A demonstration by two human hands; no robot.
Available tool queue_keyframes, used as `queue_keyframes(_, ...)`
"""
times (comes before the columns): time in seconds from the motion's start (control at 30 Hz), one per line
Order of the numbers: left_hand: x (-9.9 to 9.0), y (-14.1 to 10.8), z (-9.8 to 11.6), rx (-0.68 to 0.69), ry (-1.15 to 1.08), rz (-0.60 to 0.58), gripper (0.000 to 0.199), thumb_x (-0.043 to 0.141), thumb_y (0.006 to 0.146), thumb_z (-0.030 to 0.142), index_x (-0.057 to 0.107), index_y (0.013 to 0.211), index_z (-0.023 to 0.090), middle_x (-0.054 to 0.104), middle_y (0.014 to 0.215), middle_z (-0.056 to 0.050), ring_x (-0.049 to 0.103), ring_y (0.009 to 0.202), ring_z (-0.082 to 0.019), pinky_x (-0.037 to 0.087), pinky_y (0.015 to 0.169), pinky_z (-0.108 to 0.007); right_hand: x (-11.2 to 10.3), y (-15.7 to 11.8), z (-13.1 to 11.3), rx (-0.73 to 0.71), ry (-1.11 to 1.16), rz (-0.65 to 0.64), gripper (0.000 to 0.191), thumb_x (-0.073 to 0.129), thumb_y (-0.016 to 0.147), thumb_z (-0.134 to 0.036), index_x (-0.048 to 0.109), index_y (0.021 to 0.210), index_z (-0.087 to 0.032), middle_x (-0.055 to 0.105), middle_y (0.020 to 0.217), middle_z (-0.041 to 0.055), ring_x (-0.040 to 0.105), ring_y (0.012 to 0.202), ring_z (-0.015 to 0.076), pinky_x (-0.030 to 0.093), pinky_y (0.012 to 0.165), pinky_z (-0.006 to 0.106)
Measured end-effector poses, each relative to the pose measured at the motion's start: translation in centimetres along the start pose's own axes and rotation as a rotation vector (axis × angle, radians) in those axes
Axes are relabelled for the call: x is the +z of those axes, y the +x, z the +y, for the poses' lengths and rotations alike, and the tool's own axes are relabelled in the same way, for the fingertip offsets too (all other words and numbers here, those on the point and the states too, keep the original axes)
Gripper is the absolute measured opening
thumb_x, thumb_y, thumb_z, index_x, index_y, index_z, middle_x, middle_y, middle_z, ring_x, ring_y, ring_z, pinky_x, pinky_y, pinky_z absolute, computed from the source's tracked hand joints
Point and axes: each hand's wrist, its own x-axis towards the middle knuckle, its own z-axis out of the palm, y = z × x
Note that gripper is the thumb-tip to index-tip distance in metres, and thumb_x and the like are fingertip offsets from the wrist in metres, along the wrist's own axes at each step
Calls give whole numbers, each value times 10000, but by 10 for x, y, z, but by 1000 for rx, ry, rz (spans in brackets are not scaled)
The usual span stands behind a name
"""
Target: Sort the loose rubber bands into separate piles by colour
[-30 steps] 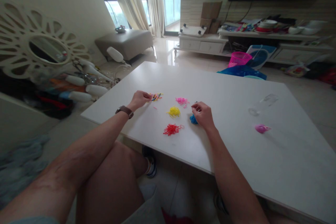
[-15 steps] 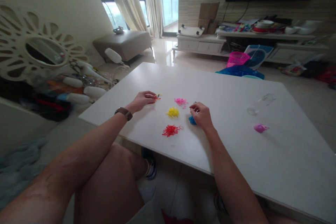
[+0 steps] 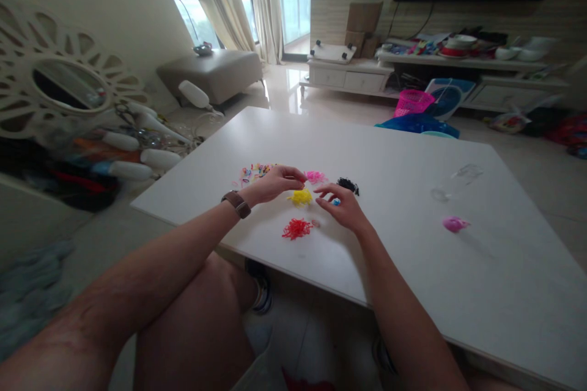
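Note:
On the white table, small rubber bands lie in piles by colour: pink, yellow, red, black and blue. My left hand is over the near-left side of the yellow pile, thumb and fingertips drawn together; whatever they hold is too small to make out. Behind it lies a mixed-colour scatter of bands, partly covered by the hand. My right hand hovers over the blue pile and hides most of it. Its thumb and forefinger are apart, pointing left toward my left hand.
To the right stand a clear plastic container lying on its side and a pinkish-purple object. Beyond the table are a pink basket and a TV cabinet. A lamp with white shades lies at left.
My left hand has moved right from the mixed bands to the yellow pile, uncovering the scatter. My right hand has shifted slightly left and nearer, its fingers spread, and the black pile now shows.

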Motion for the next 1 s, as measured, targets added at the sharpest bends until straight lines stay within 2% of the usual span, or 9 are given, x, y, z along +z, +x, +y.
queue_keyframes(0.2, 15, 1, 5, -9, -8, -61, 231, 845, 676, 290, 752, 821, 136, 752, 824, -76, 688, 783, -172, 541, 782, -322, 1, 0, -4, -4, 87, -88, 271, 692, 889, -370, 738, 1137, -271, 711, 1173, 61, 687, 914, 166, 558, 729, 286)
queue_keyframes(0.43, 18, 0, 7, -13, 6, -39, 259, 859, 657, 310, 750, 812, 133, 742, 796, -70, 681, 769, -174, 545, 777, -330, 3, 0, -3, 5, 108, -76, 281, 697, 880, -375, 756, 1124, -251, 716, 1141, 75, 688, 896, 168, 564, 722, 291)
queue_keyframes(0.77, 12, 1, 8, -13, 69, 92, 297, 881, 629, 297, 759, 832, 117, 740, 792, -66, 672, 765, -167, 552, 819, -351, 2, 2, -1, -1, 7, 61, 146, 696, 854, -321, 778, 931, -227, 750, 913, 42, 659, 750, 159, 520, 660, 287)
queue_keyframes(0.9, 4, 5, 0, -11, 67, 103, 327, 899, 613, 322, 751, 823, 120, 743, 791, -77, 680, 770, -176, 566, 818, -367, -2, 1, 7, -7, -150, 133, 118, 656, 862, -279, 758, 874, -220, 722, 846, 37, 645, 737, 169, 503, 660, 297)
queue_keyframes(1.0, -4, 8, -6, -10, 61, 100, 328, 908, 603, 320, 748, 814, 127, 744, 785, -80, 683, 756, -174, 574, 799, -361, -5, 1, 17, -24, -300, 201, 128, 617, 869, -240, 744, 866, -221, 706, 900, 54, 651, 825, 193, 509, 705, 311)
